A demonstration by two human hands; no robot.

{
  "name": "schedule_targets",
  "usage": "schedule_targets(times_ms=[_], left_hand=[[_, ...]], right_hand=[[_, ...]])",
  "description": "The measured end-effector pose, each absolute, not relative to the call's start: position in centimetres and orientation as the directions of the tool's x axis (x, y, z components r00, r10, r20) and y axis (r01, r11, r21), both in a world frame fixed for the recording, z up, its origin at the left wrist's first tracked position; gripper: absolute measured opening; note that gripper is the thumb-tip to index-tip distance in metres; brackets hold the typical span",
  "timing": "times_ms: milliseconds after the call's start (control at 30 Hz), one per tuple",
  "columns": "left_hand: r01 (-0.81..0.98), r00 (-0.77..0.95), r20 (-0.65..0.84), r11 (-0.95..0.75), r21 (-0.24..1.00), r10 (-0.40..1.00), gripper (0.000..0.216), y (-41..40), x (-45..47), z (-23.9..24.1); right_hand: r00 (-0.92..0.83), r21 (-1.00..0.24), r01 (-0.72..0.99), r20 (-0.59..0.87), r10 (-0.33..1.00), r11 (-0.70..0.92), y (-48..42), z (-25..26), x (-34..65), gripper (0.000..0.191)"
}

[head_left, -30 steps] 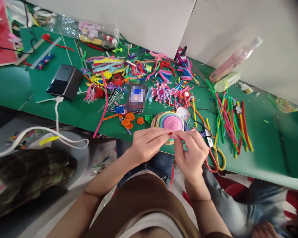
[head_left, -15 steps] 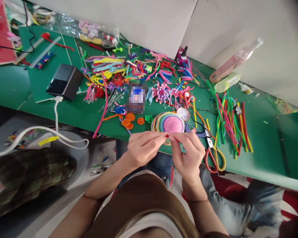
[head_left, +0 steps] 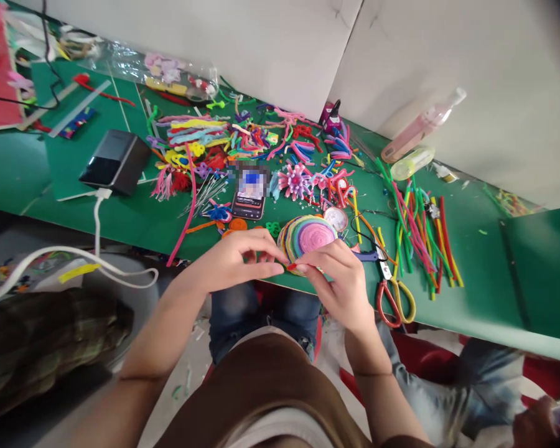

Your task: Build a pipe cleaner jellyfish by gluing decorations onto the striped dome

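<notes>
Desk's near edge runs beneath right grip and left grip; bare room right of scissors. Right grip pinches red bit, close to edge, before coil; bit's long axis roughly sideways, end pointing left. Left grip released.

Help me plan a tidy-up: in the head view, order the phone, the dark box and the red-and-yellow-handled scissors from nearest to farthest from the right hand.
1. Scissors: just to the right of the right hand.
2. Phone: to that hand's left and farther forward.
3. Dark box: farthest, well left of the phone.
</notes>
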State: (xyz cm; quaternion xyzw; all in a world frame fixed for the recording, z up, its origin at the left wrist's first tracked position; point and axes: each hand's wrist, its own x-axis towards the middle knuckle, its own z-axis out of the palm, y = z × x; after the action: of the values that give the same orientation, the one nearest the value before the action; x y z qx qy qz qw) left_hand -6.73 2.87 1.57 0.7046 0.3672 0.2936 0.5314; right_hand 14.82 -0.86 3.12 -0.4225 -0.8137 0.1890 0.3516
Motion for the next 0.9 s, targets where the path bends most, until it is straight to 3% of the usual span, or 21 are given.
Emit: schedule_targets(times_ms=[300,433,533,600,700,800,900], left_hand=[[0.221,0.628,-0.024,-0.149,0.964,0.778,0.005,3.3,-6.5,2.2],[0.116,0.462,-0.005,-0.056,0.992,0.887,0.010,3.2,-6.1,0.9],[-0.120,0.270,-0.006,0.040,0.992,0.963,0.014,2.8,-4.8,-0.1],[-0.353,0.167,-0.055,0.112,0.929,0.984,0.020,2.5,-3.5,-0.5],[-0.627,0.128,-0.256,0.278,0.727,0.958,0.029,2.0,-1.6,-0.4],[-0.753,0.181,-0.444,0.414,0.512,0.878,0.024,1.4,-0.2,0.0],[-0.773,0.225,-0.498,0.464,0.432,0.837,0.015,0.9,0.1,0.1]], right_hand=[[-0.515,-0.476,0.559,0.442,0.734,0.679,-0.4,3.2,13.9,0.010],[-0.399,-0.323,0.689,0.578,0.711,0.649,-0.4,2.2,13.5,0.005],[-0.313,-0.205,0.759,0.718,0.622,0.618,-0.3,1.1,13.2,0.016],[-0.268,-0.173,0.779,0.777,0.569,0.603,-0.3,0.4,12.9,0.026],[-0.247,-0.160,0.791,0.800,0.546,0.591,-0.4,-0.5,12.4,0.039],[-0.271,-0.145,0.801,0.778,0.567,0.581,-0.4,-1.0,12.1,0.040],[-0.268,-0.184,0.785,0.761,0.591,0.592,-0.1,-0.6,12.5,0.031]])
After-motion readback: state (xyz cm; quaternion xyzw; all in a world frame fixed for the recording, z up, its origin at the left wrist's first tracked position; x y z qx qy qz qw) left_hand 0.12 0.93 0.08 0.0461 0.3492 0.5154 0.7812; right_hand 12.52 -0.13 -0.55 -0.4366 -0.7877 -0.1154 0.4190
